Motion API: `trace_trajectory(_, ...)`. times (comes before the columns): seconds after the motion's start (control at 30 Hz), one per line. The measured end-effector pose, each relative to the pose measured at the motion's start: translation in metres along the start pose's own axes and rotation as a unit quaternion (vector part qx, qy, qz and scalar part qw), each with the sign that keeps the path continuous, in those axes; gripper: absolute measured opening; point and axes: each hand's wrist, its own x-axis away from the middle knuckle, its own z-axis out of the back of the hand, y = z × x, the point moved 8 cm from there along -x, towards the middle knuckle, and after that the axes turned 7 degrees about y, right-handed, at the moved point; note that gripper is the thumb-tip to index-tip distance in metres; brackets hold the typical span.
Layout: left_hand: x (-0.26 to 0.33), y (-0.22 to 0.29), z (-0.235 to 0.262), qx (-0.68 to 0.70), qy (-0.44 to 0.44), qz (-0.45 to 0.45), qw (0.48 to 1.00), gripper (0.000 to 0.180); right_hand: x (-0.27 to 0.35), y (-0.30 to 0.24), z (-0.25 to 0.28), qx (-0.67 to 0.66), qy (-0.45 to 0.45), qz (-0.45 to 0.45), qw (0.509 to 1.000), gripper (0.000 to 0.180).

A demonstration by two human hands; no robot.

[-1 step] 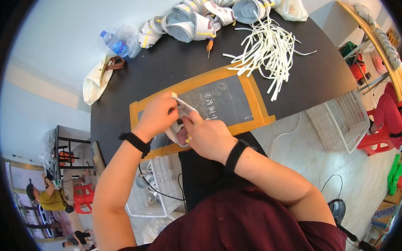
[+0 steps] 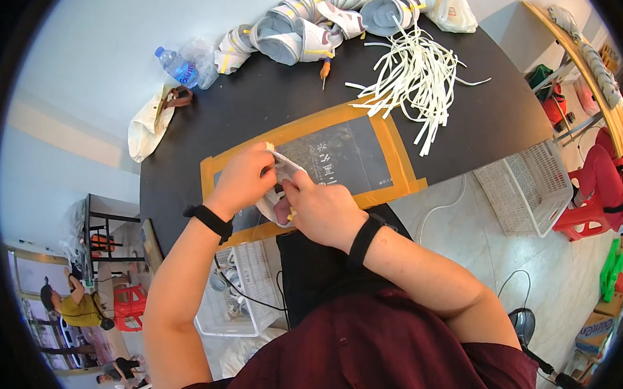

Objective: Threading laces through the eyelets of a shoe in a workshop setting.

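One upper (image 2: 285, 169), grey-white, sits between your left hand (image 2: 245, 176) and right hand (image 2: 326, 211), over the mat (image 2: 355, 151) at the near edge of the table (image 2: 471, 111). Its long axis runs roughly from the far side toward that near edge; its light rim slants rightward as it nears you. Can't tell which end is the toe. Your left fingers are curled closed on its far-left part, tips partly hidden. Your right thumb and index finger are nearly together at its right side, other fingers folded; exact grip can't be told. White strips (image 2: 418, 78) lie toward the table's far right corner. More uppers (image 2: 277, 39) line the far edge, bottle (image 2: 179, 68) near the far left corner. Awl (image 2: 325, 70) points nearward.
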Motion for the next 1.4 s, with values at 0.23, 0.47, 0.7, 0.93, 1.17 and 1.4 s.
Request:
trace_trajectory(0.23, 0.003, -0.004, 0.005, 0.099, 0.037, -0.012, 0.994, 0.011, -0.006, 0.001, 0.003, -0.013, -0.051, 0.019, 0.998, 0.049)
trace_trajectory(0.47, 0.005, -0.008, 0.003, 0.094, 0.031, 0.001, 0.995, 0.010, -0.003, -0.004, 0.006, 0.009, 0.001, 0.053, 0.999, 0.051)
trace_trajectory(0.7, 0.008, -0.016, 0.001, 0.168, 0.057, -0.002, 0.984, 0.012, -0.001, -0.007, 0.006, 0.001, 0.019, 0.088, 0.996, 0.049)
trace_trajectory(0.93, 0.008, -0.008, 0.005, 0.137, 0.071, -0.005, 0.988, 0.012, -0.003, -0.005, 0.001, 0.027, 0.005, 0.049, 0.998, 0.045)
trace_trajectory(1.17, 0.009, -0.014, 0.001, 0.166, 0.049, 0.033, 0.984, 0.011, -0.006, -0.005, 0.005, -0.004, -0.035, 0.109, 0.993, 0.043)
trace_trajectory(1.4, 0.010, -0.014, 0.003, 0.148, 0.054, 0.007, 0.987, 0.011, -0.004, 0.000, 0.000, -0.009, -0.027, 0.051, 0.998, 0.044)
